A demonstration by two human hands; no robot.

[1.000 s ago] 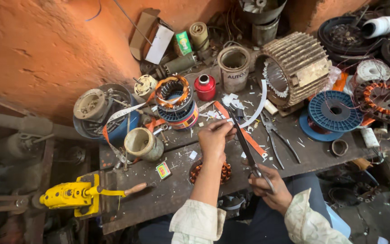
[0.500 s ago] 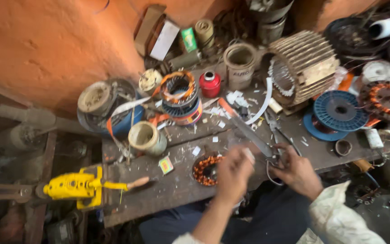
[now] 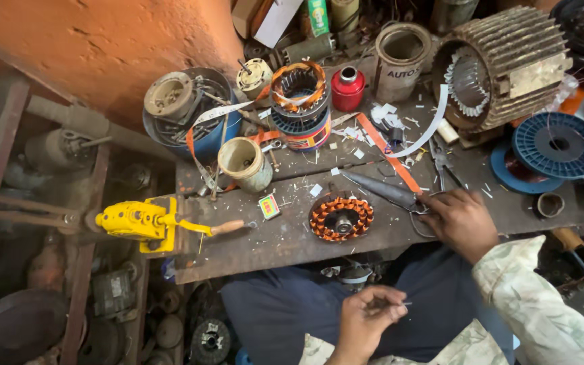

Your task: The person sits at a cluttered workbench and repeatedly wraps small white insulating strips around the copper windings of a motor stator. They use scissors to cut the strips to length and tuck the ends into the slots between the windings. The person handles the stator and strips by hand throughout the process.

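A small stator wound with copper wire lies flat near the front edge of the dark wooden bench. Just to its right lie large grey scissors, blades pointing left. My right hand covers and grips their handles on the bench top. My left hand is off the bench, low over my lap, with its fingertips pinched on a small thin piece that is too small to identify.
A yellow hand tool with a wooden handle is fixed at the bench's left end. A cream cup, a stack of stators, a red can, a ribbed motor housing and blue wire spools crowd the back.
My left hand has drawn back from the bench top to my lap. My right hand has lowered the scissors onto the bench beside the stator. The view has shifted right.
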